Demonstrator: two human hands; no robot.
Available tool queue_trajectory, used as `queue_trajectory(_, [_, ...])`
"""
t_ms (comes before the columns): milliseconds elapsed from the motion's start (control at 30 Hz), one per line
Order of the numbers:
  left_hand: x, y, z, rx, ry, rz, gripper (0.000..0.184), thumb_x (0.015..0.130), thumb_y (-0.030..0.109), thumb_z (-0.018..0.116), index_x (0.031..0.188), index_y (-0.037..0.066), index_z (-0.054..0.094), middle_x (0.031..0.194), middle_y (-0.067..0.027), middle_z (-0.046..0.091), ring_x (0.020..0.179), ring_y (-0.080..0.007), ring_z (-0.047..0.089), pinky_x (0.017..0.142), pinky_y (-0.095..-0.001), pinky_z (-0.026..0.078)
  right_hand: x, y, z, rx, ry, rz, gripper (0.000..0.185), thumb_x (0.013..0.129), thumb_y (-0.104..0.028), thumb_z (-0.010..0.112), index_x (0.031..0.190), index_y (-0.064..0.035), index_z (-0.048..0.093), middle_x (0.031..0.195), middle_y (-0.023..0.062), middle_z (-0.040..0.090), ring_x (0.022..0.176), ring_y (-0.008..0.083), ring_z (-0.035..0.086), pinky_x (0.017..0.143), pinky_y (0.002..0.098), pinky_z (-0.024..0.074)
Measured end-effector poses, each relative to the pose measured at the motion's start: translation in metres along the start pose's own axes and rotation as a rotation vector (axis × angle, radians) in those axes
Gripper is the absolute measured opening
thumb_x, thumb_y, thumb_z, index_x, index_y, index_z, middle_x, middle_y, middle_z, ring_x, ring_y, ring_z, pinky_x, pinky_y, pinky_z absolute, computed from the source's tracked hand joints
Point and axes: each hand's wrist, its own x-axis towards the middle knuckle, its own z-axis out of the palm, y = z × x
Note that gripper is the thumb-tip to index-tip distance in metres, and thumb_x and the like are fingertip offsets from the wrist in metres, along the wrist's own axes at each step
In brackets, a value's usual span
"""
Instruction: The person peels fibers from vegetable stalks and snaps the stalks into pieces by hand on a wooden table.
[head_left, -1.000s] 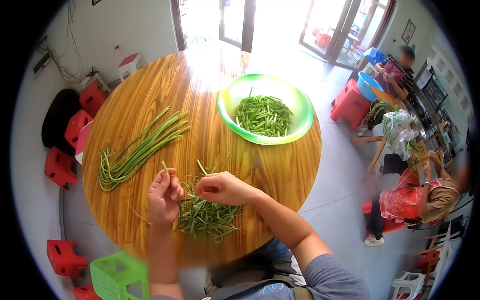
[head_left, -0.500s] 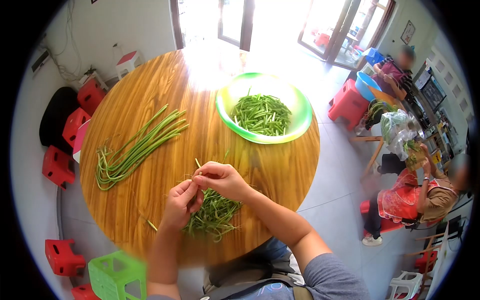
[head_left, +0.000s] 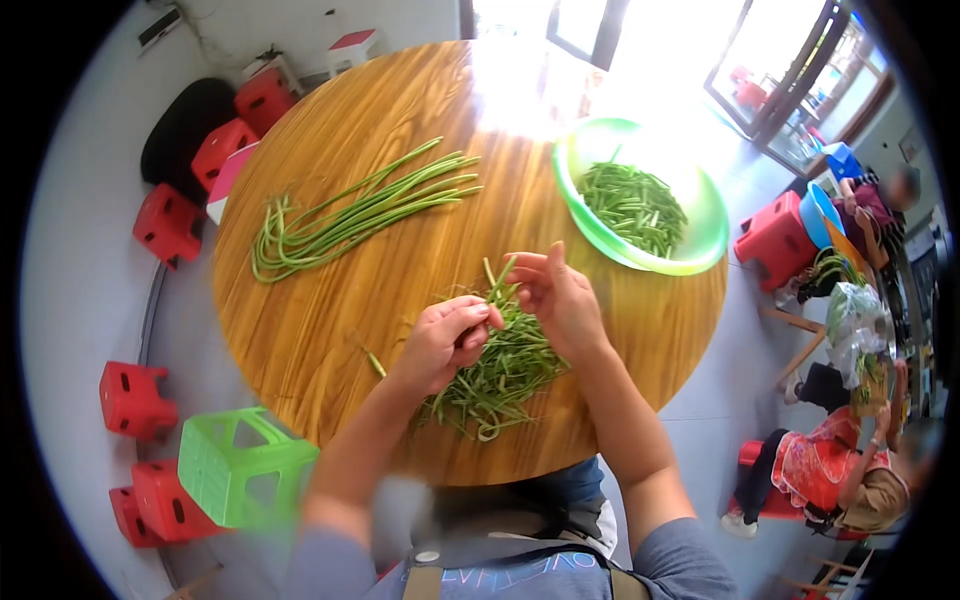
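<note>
My left hand (head_left: 450,340) is closed in a pinch over the trimmings, with a short green stem (head_left: 501,280) rising from its fingertips. Beside that stem, my right hand (head_left: 562,305) has its fingers apart; one fingertip is close to the stem's top, and I cannot tell if it touches. Below both hands lies a loose pile of thin green trimmings (head_left: 500,385). A bundle of long green stems (head_left: 370,215), curled at one end, rests to the left. Cut green pieces (head_left: 635,210) fill the bottom of a green-and-white bowl (head_left: 707,225) at the right.
All of this is on a round wooden table (head_left: 300,350). A stray stem piece (head_left: 375,362) lies left of the pile. A green stool (head_left: 225,470) and several red stools (head_left: 138,400) stand around the left side. At right, two people sit near a blue basin (head_left: 820,215).
My right hand has come away from my left and opened its fingers. The stem piece now shows upright at my left fingertips. The camera view has shifted, moving the table's contents rightward and up.
</note>
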Motion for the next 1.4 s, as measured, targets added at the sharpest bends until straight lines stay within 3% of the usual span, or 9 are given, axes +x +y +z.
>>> queue_trajectory(167, [0.0, 0.001, 0.001, -0.003, 0.012, -0.05, 0.022, 0.094, 0.018, 0.044, 0.09, 0.001, 0.056, 0.053, 0.0053, 0.036, 0.043, -0.0034, 0.028, 0.039, -0.0193, 0.023, -0.002, 0.002, 0.003, -0.037, -0.09, -0.047, 0.023, 0.094, -0.019, 0.052, 0.104, -0.0017, 0.063, 0.084, -0.0001, 0.062, 0.066, 0.0049, 0.048, 0.058, 0.0191, 0.0385])
queue_trajectory(433, [0.002, -0.004, 0.0, 0.1, 0.0, -0.082, 0.023, 0.093, 0.018, 0.044, 0.082, 0.002, 0.057, 0.05, 0.0059, 0.035, 0.041, -0.0031, 0.028, 0.039, -0.0201, 0.022, -0.006, 0.002, 0.006, -0.111, -0.097, -0.066, 0.021, 0.092, -0.014, 0.054, 0.1, 0.003, 0.063, 0.078, 0.0014, 0.059, 0.064, 0.0059, 0.049, 0.057, 0.0193, 0.0384])
queue_trajectory(633, [0.006, -0.016, -0.001, 0.169, 0.127, 0.068, 0.024, 0.092, 0.017, 0.044, 0.076, 0.004, 0.057, 0.05, 0.0053, 0.039, 0.041, -0.0027, 0.032, 0.038, -0.02, 0.023, -0.007, 0.007, 0.009, -0.218, -0.078, -0.166, 0.017, 0.09, -0.01, 0.058, 0.098, 0.0026, 0.065, 0.083, 0.0039, 0.061, 0.064, 0.0081, 0.054, 0.058, 0.0196, 0.0442])
queue_trajectory(767, [0.024, -0.047, -0.019, 0.339, 0.168, 0.326, 0.024, 0.091, 0.018, 0.044, 0.074, 0.005, 0.056, 0.051, 0.0046, 0.04, 0.041, -0.0031, 0.032, 0.038, -0.0202, 0.022, -0.015, 0.02, 0.019, -0.748, -0.163, -0.636, 0.017, 0.081, -0.002, 0.065, 0.098, 0.0005, 0.066, 0.082, 0.0065, 0.063, 0.071, 0.0128, 0.061, 0.061, 0.0236, 0.0509])
queue_trajectory(900, [0.03, -0.052, -0.025, 0.447, 0.161, 0.473, 0.024, 0.092, 0.018, 0.043, 0.075, 0.005, 0.054, 0.051, 0.0045, 0.038, 0.041, -0.0037, 0.03, 0.038, -0.0204, 0.022, -0.017, 0.016, 0.028, -0.86, -0.088, -0.894, 0.018, 0.08, -0.002, 0.065, 0.098, -0.0012, 0.066, 0.087, 0.0077, 0.062, 0.071, 0.0159, 0.062, 0.063, 0.0266, 0.0516])
queue_trajectory(967, [0.032, -0.054, -0.03, 0.447, 0.117, 0.456, 0.024, 0.093, 0.018, 0.042, 0.077, 0.005, 0.054, 0.051, 0.0047, 0.037, 0.042, -0.0039, 0.028, 0.039, -0.0203, 0.021, -0.014, 0.013, 0.023, -0.929, -0.095, -0.906, 0.019, 0.078, 0.0, 0.066, 0.097, -0.0003, 0.066, 0.087, 0.009, 0.062, 0.073, 0.0164, 0.062, 0.061, 0.0252, 0.0507])
queue_trajectory(1133, [0.004, -0.007, -0.005, 0.035, 0.027, 0.06, 0.025, 0.096, 0.02, 0.041, 0.084, 0.004, 0.054, 0.053, 0.0043, 0.036, 0.043, -0.0041, 0.028, 0.041, -0.0197, 0.022, -0.014, 0.006, 0.024, -0.893, -0.082, -0.766, 0.011, 0.079, -0.004, 0.067, 0.089, 0.0004, 0.066, 0.082, 0.0078, 0.062, 0.071, 0.0153, 0.061, 0.06, 0.0257, 0.0478])
queue_trajectory(1333, [-0.003, 0.01, -0.01, -0.168, -0.029, 0.123, 0.027, 0.097, 0.023, 0.042, 0.101, 0.0, 0.056, 0.06, 0.003, 0.038, 0.049, -0.0046, 0.029, 0.046, -0.0182, 0.025, -0.003, -0.009, -0.002, -1.026, -0.06, -0.599, 0.009, 0.079, -0.009, 0.069, 0.085, -0.0025, 0.068, 0.076, 0.0058, 0.062, 0.067, 0.0131, 0.058, 0.058, 0.0234, 0.046])
queue_trajectory(1400, [-0.005, 0.012, -0.011, -0.182, -0.032, 0.071, 0.029, 0.097, 0.021, 0.042, 0.108, -0.002, 0.055, 0.063, 0.0031, 0.04, 0.05, -0.0047, 0.03, 0.047, -0.0177, 0.026, -0.002, -0.015, -0.009, -0.841, 0.154, -0.73, 0.012, 0.08, -0.008, 0.067, 0.09, -0.0017, 0.068, 0.081, 0.0052, 0.063, 0.071, 0.0118, 0.057, 0.06, 0.0228, 0.0463])
